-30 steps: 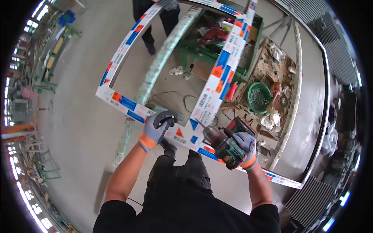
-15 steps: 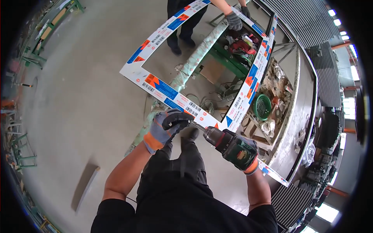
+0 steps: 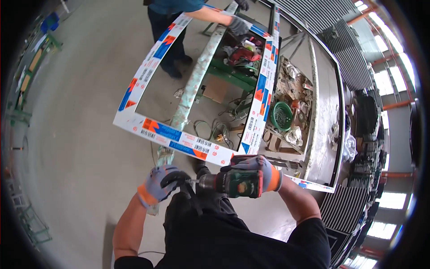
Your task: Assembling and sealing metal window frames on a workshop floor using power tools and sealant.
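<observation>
Grey concrete floor (image 3: 80, 148) spreads under you, with ribbed metal panels and bright windows curving round the right rim. Your right hand (image 3: 262, 172), in a grey glove with an orange cuff, is closed round the grip of a dark green cordless drill (image 3: 235, 183) held level just in front of your body, its chuck pointing toward your left. Your left hand (image 3: 159, 184), gloved the same way, is curled shut at the drill's tip; whether it pinches a bit or a screw you cannot tell.

Just above both hands lies a large white window frame (image 3: 179, 139), wrapped in protective film with orange, blue and white rectangular patches and small barcode labels along each bar. Its near bar runs directly over the drill. A long pale beam (image 3: 197, 76) wrapped in clear film passes under the frame, from the far side down toward your left hand.

Across the frame another person in a blue top steadies the far bar with a gloved hand (image 3: 239, 26). Beneath the frame stands a green stand (image 3: 233, 76) carrying a red tool — cables trail on the floor beside it. To the right, a cluttered tray (image 3: 309, 134) holds a green bowl (image 3: 282, 116) of small parts among scraps and wrappers.
</observation>
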Demonstrator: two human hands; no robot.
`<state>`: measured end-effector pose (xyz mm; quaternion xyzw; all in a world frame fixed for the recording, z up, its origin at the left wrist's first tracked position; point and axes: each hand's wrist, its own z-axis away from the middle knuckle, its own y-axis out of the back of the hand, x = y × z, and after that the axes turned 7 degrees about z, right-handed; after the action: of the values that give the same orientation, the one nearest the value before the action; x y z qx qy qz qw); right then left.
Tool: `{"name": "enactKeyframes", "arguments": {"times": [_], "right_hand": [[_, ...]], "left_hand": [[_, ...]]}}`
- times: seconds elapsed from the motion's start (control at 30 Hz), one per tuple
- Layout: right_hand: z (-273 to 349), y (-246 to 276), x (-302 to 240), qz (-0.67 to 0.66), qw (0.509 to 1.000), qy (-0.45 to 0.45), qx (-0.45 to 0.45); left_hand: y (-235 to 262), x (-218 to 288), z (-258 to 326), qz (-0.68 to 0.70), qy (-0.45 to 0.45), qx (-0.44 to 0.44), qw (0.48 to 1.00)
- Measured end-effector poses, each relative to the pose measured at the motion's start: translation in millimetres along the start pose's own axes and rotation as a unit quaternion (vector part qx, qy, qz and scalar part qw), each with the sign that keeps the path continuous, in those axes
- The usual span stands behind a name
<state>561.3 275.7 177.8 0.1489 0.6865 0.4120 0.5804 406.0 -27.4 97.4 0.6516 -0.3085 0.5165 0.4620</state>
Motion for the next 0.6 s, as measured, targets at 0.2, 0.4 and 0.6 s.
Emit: {"name": "enactKeyframes", "arguments": {"times": [0.2,0.4,0.6], "right_hand": [[-40.0,28.9,61.1,-0.025,0.999,0.005,-0.035],[-87.2,50.2,167.7,-0.311,0.945,-0.066,-0.081],[-134.6,50.4,309.4,-0.275,0.946,-0.023,-0.171]], "left_hand": [[-1.4,8.8,-22.0,0.018,0.093,0.07,0.993],[-2.9,-14.3,-79.2,-0.045,0.131,0.197,0.97],[3.0,-60.1,-167.7,-0.098,0.213,0.198,0.952]]}}
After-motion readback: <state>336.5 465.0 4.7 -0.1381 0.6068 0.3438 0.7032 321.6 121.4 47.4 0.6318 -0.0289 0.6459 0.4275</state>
